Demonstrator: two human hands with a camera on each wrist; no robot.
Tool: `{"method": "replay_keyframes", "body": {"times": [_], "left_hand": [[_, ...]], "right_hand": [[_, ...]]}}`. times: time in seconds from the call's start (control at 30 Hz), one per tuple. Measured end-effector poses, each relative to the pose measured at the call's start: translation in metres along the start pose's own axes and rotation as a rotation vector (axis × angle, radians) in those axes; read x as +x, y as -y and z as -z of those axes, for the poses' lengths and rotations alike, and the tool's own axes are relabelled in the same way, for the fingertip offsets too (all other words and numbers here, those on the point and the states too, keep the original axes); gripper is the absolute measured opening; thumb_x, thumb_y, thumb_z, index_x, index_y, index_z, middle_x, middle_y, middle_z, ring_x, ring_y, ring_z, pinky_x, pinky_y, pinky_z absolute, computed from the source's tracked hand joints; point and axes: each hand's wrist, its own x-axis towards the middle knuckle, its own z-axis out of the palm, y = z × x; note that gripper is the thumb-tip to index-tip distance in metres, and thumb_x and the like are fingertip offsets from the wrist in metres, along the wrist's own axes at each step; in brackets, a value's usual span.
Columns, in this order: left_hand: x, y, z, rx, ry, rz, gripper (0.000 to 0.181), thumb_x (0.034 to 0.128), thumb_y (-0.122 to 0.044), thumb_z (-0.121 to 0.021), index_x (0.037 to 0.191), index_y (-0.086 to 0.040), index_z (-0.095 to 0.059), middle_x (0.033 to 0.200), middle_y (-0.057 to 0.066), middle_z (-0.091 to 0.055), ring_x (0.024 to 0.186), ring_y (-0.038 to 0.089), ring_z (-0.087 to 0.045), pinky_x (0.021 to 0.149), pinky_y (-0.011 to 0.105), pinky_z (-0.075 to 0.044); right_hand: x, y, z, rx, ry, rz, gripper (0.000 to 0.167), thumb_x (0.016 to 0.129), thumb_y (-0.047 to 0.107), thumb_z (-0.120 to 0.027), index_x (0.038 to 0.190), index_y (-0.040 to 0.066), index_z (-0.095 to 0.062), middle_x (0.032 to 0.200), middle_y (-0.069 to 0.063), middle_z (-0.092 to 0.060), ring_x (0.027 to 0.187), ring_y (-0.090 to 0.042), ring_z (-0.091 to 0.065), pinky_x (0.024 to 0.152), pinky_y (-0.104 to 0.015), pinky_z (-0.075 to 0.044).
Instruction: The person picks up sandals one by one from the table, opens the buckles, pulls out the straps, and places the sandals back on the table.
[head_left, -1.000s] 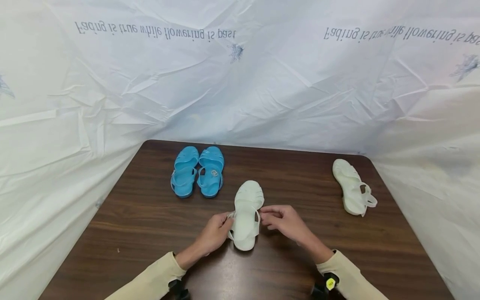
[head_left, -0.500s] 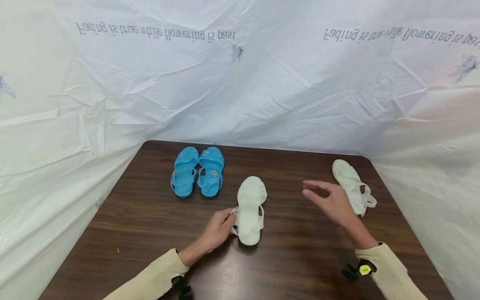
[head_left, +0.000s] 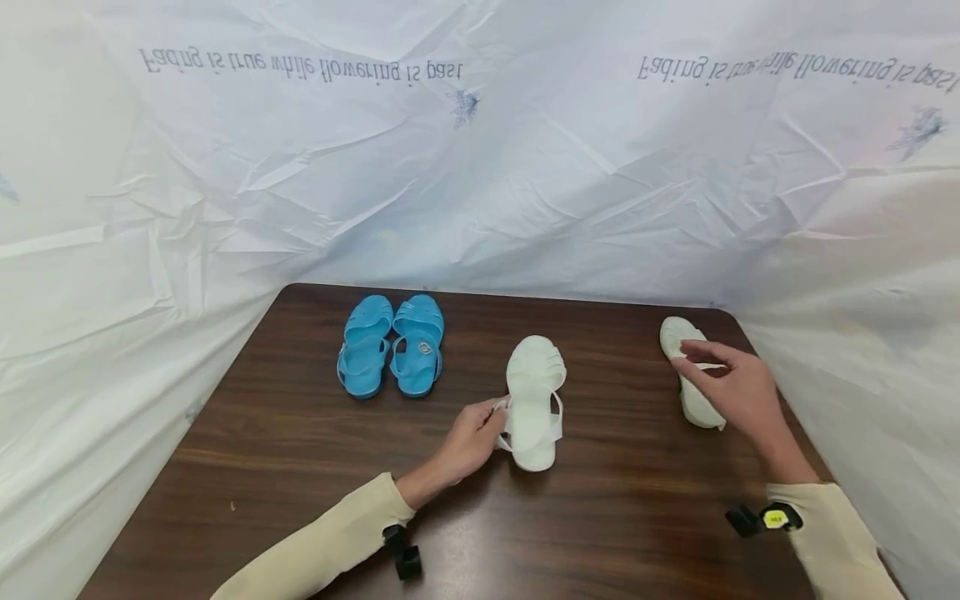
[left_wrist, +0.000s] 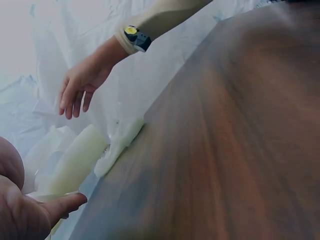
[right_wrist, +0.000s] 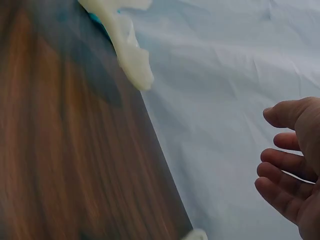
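My left hand pinches the side strap of a white sandal, held near the middle of the table with its toe pointing away. In the left wrist view, this sandal appears raised off the wood. Over at the right, my right hand hovers above a second white sandal, hiding its strap side. The thumb and fingers of the right hand are spread apart with nothing between them in the right wrist view. Whether they touch the second sandal is unclear, though the left wrist view shows a gap.
A pair of blue sandals, the left one and the right one, lies side by side at the back left of the dark wooden table. A white printed sheet hangs behind and beside the table.
My right hand has left the first white sandal and moved right, over the second one. My left hand has carried the first sandal to the right and slightly farther away.
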Motion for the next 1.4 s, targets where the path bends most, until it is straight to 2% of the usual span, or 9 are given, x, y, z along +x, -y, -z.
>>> {"method": "replay_keyframes", "body": {"times": [0.1, 0.2, 0.33, 0.47, 0.67, 0.83, 0.97, 1.2, 1.4], "left_hand": [[0.014, -0.002, -0.01, 0.007, 0.002, 0.002, 0.04, 0.1115, -0.017, -0.041, 0.146, 0.0, -0.053, 0.125, 0.016, -0.069, 0.073, 0.012, -0.058, 0.065, 0.023, -0.049], [0.027, -0.004, -0.019, 0.008, 0.01, 0.001, 0.04, 0.1117, -0.018, -0.041, 0.146, -0.001, -0.053, 0.117, 0.015, -0.071, 0.056, 0.01, -0.044, 0.055, 0.022, -0.044], [0.044, -0.006, -0.031, 0.003, 0.038, -0.015, 0.041, 0.112, -0.019, -0.04, 0.148, -0.002, -0.051, 0.086, 0.016, -0.067, 0.048, 0.009, -0.039, 0.047, 0.022, -0.039], [0.061, -0.004, -0.044, 0.002, 0.055, -0.025, 0.042, 0.1121, -0.022, -0.04, 0.149, -0.004, -0.05, 0.069, 0.009, -0.057, 0.044, 0.009, -0.035, 0.044, 0.022, -0.035], [0.084, 0.001, -0.068, -0.002, 0.059, -0.014, 0.039, 0.112, -0.024, -0.041, 0.142, -0.006, -0.059, 0.07, 0.004, -0.058, 0.047, 0.008, -0.043, 0.048, 0.021, -0.041], [0.098, 0.001, -0.087, -0.073, 0.083, -0.027, 0.036, 0.1125, -0.024, -0.04, 0.131, -0.004, -0.064, 0.094, 0.004, -0.068, 0.06, 0.026, -0.057, 0.065, 0.036, -0.059], [0.112, 0.001, -0.102, -0.093, 0.083, -0.024, 0.035, 0.1127, -0.023, -0.039, 0.126, -0.005, -0.065, 0.096, 0.003, -0.068, 0.071, 0.042, -0.062, 0.075, 0.045, -0.061], [0.137, 0.005, -0.128, -0.029, 0.056, -0.027, 0.036, 0.113, -0.025, -0.037, 0.09, -0.01, -0.061, 0.068, 0.001, -0.054, 0.054, 0.021, -0.053, 0.058, 0.021, -0.05], [0.154, 0.011, -0.139, 0.069, 0.029, -0.044, 0.04, 0.1127, -0.021, -0.036, 0.075, -0.014, -0.048, 0.057, -0.002, -0.043, 0.044, 0.01, -0.037, 0.048, 0.022, -0.037]], "right_hand": [[0.003, -0.015, 0.013, -0.015, -0.025, -0.056, 0.043, 0.094, 0.036, -0.075, 0.126, 0.007, -0.072, 0.102, 0.003, -0.074, 0.083, 0.021, -0.054, 0.067, -0.007, -0.046], [0.006, -0.031, 0.024, -0.052, -0.026, -0.121, 0.047, 0.093, 0.042, -0.075, 0.127, 0.009, -0.071, 0.1, 0.012, -0.072, 0.079, 0.019, -0.056, 0.063, -0.012, -0.046], [0.009, -0.054, 0.032, -0.135, 0.011, -0.183, 0.055, 0.096, 0.047, -0.07, 0.131, 0.006, -0.068, 0.118, -0.016, -0.073, 0.099, -0.013, -0.068, 0.069, -0.026, -0.047], [0.014, -0.076, 0.032, -0.183, 0.074, -0.223, 0.062, 0.099, 0.048, -0.064, 0.135, -0.003, -0.062, 0.131, -0.034, -0.061, 0.115, -0.05, -0.056, 0.075, -0.05, -0.047], [0.017, -0.101, 0.027, -0.212, 0.14, -0.247, 0.065, 0.099, 0.046, -0.064, 0.135, -0.008, -0.058, 0.126, -0.037, -0.061, 0.111, -0.052, -0.057, 0.078, -0.058, -0.049], [0.018, -0.108, 0.023, -0.226, 0.215, -0.298, 0.066, 0.1, 0.045, -0.062, 0.134, -0.012, -0.057, 0.124, -0.037, -0.062, 0.109, -0.053, -0.059, 0.074, -0.054, -0.053], [0.019, -0.108, 0.021, -0.228, 0.249, -0.336, 0.065, 0.102, 0.044, -0.058, 0.134, -0.013, -0.056, 0.125, -0.038, -0.061, 0.108, -0.054, -0.059, 0.074, -0.053, -0.053], [0.018, -0.108, 0.018, -0.25, 0.28, -0.365, 0.065, 0.103, 0.043, -0.055, 0.131, -0.015, -0.057, 0.124, -0.038, -0.062, 0.106, -0.053, -0.06, 0.075, -0.055, -0.052], [0.015, -0.106, 0.012, -0.251, 0.265, -0.382, 0.063, 0.103, 0.04, -0.057, 0.131, -0.016, -0.057, 0.123, -0.037, -0.063, 0.106, -0.053, -0.061, 0.076, -0.055, -0.053]]}}
